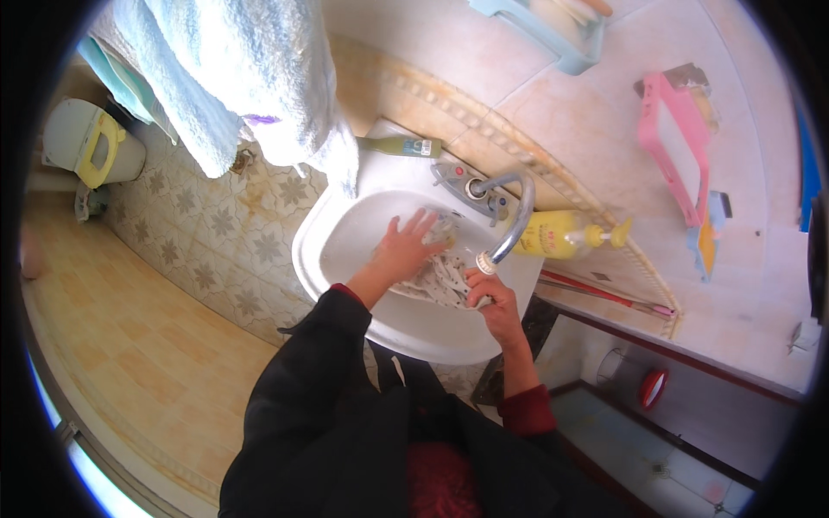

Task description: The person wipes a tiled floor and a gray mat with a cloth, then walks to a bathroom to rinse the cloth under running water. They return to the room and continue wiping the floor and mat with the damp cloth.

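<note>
A white cloth with small dark dots [442,280] lies bunched in a white washbasin [343,337]. My right hand [497,299] grips its right end near the basin's rim, below the spout. Fingers spread, my left hand [408,245] is over the cloth's left part, palm down; whether it presses on the cloth I cannot tell. A curved chrome faucet [528,207] reaches over the basin, its spout end close above my right hand. Beyond my left fingers, some of the cloth looks wet against the basin's bottom.
A green bottle [401,146] lies on the basin's back ledge. Right of the faucet is a yellow pump bottle [557,234]. Pale towels [259,78] hang at the upper left, reaching the basin's edge. A pink rack [673,149] is on the tiled wall; a toilet [97,142] stands far left.
</note>
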A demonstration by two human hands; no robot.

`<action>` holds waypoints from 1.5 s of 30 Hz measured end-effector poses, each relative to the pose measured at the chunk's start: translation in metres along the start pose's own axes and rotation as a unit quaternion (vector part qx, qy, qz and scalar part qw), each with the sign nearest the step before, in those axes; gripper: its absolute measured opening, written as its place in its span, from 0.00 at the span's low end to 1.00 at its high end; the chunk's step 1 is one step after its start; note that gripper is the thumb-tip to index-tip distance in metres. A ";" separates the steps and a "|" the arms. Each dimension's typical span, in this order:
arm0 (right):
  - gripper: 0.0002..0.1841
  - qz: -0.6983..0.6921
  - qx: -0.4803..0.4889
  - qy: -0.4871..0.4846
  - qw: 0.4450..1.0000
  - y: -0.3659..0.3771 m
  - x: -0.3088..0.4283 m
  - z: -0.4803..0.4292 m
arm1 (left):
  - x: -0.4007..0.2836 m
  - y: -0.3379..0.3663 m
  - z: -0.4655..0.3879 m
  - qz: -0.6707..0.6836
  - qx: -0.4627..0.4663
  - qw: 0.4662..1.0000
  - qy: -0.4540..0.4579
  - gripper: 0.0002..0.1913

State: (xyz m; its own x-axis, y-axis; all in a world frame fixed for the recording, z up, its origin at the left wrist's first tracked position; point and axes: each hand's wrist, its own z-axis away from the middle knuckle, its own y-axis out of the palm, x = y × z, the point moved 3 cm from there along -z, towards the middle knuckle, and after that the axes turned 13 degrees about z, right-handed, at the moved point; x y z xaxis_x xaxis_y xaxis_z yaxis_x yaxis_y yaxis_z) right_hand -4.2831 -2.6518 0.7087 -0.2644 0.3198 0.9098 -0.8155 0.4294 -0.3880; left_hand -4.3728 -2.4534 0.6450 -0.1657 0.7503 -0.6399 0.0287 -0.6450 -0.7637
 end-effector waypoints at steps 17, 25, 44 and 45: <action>0.26 -0.459 0.027 0.350 0.816 0.032 -0.033 0.009 | -0.029 0.010 0.017 0.482 -0.243 0.826 -0.164 0.05; 0.18 -0.488 -0.125 0.267 0.822 0.108 -0.064 -0.018 | -0.051 0.025 0.004 0.225 -0.073 0.949 -0.208 0.16; 0.24 -0.166 -0.204 0.376 0.889 0.049 -0.111 -0.016 | 0.050 0.056 0.035 0.260 -0.394 0.820 -0.324 0.36; 0.25 -0.226 -0.255 0.467 0.816 0.056 -0.117 -0.012 | 0.036 0.069 0.038 0.249 -0.355 0.818 -0.377 0.37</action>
State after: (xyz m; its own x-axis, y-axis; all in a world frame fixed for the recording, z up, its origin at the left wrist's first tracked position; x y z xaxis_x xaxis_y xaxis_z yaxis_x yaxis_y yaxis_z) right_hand -4.2918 -2.6553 0.5785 0.7060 0.4341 0.5595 -0.3381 0.9009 -0.2723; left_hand -4.4138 -2.4760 0.5727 -0.5128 -0.0562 -0.8566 0.7993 -0.3955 -0.4525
